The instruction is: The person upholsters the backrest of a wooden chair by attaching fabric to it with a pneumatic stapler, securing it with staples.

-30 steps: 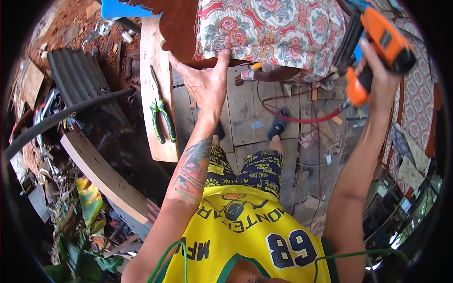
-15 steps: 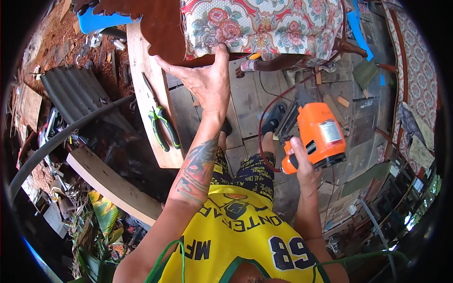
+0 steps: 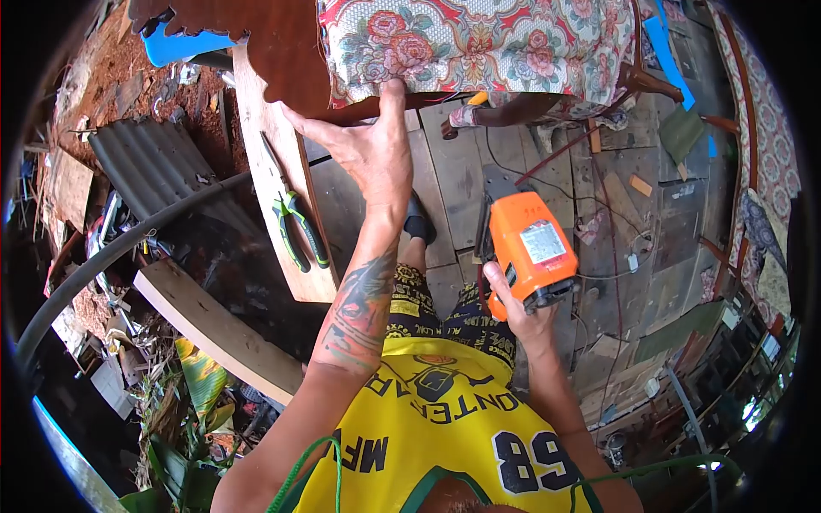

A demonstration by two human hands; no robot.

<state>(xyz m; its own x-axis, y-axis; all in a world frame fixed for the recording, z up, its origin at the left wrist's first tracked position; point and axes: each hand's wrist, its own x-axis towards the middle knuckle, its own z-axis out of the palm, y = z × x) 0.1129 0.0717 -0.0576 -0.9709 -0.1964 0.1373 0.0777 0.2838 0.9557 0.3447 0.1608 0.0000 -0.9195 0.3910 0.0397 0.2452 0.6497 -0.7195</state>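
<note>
My left hand (image 3: 368, 158) grips the front edge of an upholstered chair (image 3: 479, 56), thumb against its floral fabric. The other fingers spread along and under the dark carved wood, partly hidden. In my right hand (image 3: 517, 312) is an orange air staple gun (image 3: 530, 244), its handle mostly covered by my fingers. The tool is held below the seat, apart from it, with its dark nose pointing towards the chair. Pliers (image 3: 295, 218) with green and black handles lie on a pale wooden board (image 3: 256, 111), left of my left forearm.
A dark red hose (image 3: 560, 154) and thin cables cross the plank floor (image 3: 445, 171). Another floral-covered piece of furniture (image 3: 761, 111) stands at the right. At the left are a curved wooden board (image 3: 214, 329), a black pipe (image 3: 128, 235) and a corrugated sheet (image 3: 154, 158).
The staple gun in my right hand has moved left and turned, its nose now leaning left. My left hand keeps its hold on the chair. My right foot has passed out of sight.
</note>
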